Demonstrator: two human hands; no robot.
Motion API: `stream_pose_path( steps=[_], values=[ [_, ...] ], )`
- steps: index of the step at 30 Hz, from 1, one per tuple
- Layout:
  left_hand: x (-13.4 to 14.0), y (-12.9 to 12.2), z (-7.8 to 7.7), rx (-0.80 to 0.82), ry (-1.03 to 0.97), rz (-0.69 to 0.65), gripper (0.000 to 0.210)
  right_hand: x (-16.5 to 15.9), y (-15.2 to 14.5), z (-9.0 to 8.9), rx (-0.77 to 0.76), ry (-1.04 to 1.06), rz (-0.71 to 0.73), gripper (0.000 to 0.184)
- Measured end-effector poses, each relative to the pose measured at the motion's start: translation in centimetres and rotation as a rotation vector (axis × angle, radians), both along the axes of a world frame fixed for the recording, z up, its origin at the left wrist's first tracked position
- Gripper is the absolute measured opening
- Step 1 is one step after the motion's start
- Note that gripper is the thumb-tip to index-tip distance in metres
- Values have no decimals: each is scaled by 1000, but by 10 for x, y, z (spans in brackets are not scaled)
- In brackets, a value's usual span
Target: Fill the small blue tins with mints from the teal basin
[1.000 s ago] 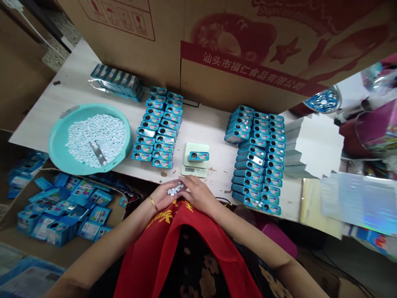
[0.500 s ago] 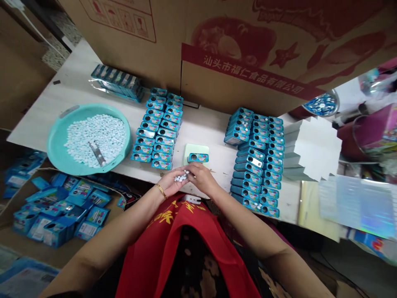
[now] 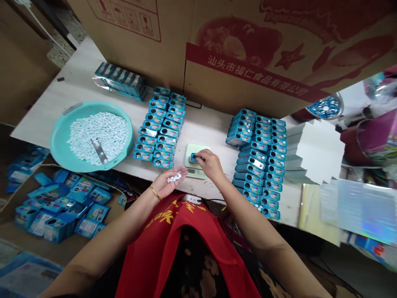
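Observation:
My left hand (image 3: 163, 184) lies palm up at the table's front edge, its cupped palm holding a small pile of white mints (image 3: 174, 178). Over a pale green scale (image 3: 197, 147), my right hand (image 3: 211, 165) reaches down with fingers pinched at the round hole of a small blue box (image 3: 192, 158). The box rests on the scale, partly covered by those fingers. What the fingertips hold, if anything, is hidden. Left of the scale stand two rows of similar blue boxes (image 3: 164, 148), dark holes facing up.
A turquoise basin (image 3: 56, 140) of white mints with a metal scoop (image 3: 98, 152) sits at left. More blue boxes (image 3: 252, 169) stand in rows at right, beside folded white card (image 3: 319, 149). A big carton (image 3: 248, 87) walls the back. Below left, a carton holds blue boxes (image 3: 62, 207).
My right hand has left my left palm and moved forward and right to the box on the scale. My left hand has moved slightly left, its palm now more exposed.

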State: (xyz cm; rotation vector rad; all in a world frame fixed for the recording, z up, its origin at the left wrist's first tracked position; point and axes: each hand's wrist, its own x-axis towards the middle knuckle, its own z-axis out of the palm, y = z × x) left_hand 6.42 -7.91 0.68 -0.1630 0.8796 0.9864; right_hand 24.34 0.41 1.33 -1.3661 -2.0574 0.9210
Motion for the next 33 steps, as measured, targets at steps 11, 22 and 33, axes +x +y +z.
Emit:
stream_pose_path(
  steps=[11,22,33],
  values=[
    [-3,-41,-15,-124,8,-165,22,-11,-95,17,-379,326,179,10],
    [-6,-48,-14,-174,22,-171,26,-2,-33,1,-102,237,-85,10],
    [-12,-53,-15,-159,46,-145,22,18,-30,-1,84,92,-177,19]
  ],
)
